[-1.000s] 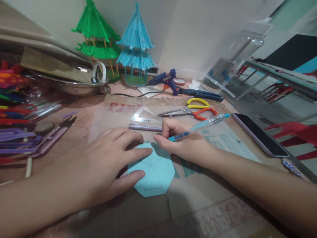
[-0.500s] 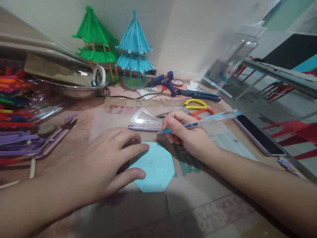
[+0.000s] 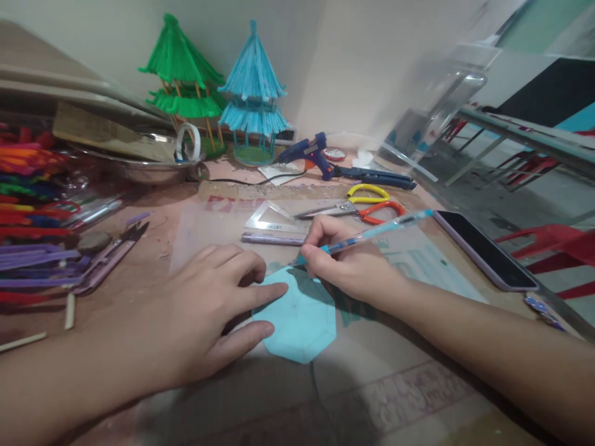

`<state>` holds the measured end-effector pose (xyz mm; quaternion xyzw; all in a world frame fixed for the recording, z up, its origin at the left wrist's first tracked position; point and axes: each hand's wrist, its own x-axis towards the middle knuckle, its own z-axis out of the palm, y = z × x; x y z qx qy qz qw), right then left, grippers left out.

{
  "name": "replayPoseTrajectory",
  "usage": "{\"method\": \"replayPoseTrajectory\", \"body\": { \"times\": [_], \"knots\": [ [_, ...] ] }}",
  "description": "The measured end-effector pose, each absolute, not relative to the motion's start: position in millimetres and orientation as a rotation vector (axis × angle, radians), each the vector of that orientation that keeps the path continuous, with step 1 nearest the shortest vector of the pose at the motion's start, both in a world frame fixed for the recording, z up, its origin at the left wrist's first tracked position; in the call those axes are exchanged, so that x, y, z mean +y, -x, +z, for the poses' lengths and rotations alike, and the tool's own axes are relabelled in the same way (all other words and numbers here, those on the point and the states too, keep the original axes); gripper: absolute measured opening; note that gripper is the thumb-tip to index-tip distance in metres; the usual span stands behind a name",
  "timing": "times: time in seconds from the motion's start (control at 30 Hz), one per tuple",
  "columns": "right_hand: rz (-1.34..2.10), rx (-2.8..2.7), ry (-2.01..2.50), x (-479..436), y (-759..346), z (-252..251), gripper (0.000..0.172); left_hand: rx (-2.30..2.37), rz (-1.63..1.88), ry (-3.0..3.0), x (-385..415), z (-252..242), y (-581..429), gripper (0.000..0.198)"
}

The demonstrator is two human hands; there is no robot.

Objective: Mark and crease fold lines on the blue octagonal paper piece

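A light blue octagonal piece of paper (image 3: 302,328) with faint drawn lines lies on the cardboard sheet. My left hand (image 3: 223,297) rests on its left side, fingers spread, with thumb and index finger on the paper. Between the thumb and fingers of my right hand (image 3: 339,251) is a clear blue pen (image 3: 372,233), its tip at the paper's top edge. Just beyond the hands lie a purple pen-like stick (image 3: 272,240), a clear set square (image 3: 269,218) and scissors (image 3: 357,204) with one yellow and one orange handle.
A blue glue gun (image 3: 307,152) lies behind the scissors. Green (image 3: 183,68) and blue (image 3: 253,80) pagoda models stand by the wall. A metal bowl (image 3: 158,173), craft knife (image 3: 111,260) and coloured pipe cleaners (image 3: 32,260) sit left; a phone (image 3: 486,251) lies right.
My right hand has lowered the pen tip from above the paper to its top edge. The paper has turned slightly and shifted a little to the right under my left hand.
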<state>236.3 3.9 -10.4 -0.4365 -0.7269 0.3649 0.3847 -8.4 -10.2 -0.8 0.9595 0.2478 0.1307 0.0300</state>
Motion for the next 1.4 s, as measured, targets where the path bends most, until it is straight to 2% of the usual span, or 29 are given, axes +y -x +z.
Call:
{"method": "replayPoseTrajectory", "body": {
  "times": [0.4, 1.4],
  "knots": [
    [0.765, -2.017, 1.138, 7.8, -233.1, -15.0, 0.016, 0.779, 0.379, -2.962, -8.6, -4.3, 8.4, 0.035],
    [0.815, -2.016, 1.158, 7.1, -232.3, -13.1, 0.016, 0.773, 0.386, -2.955, -10.2, -0.4, 7.6, 0.034]
  ]
}}
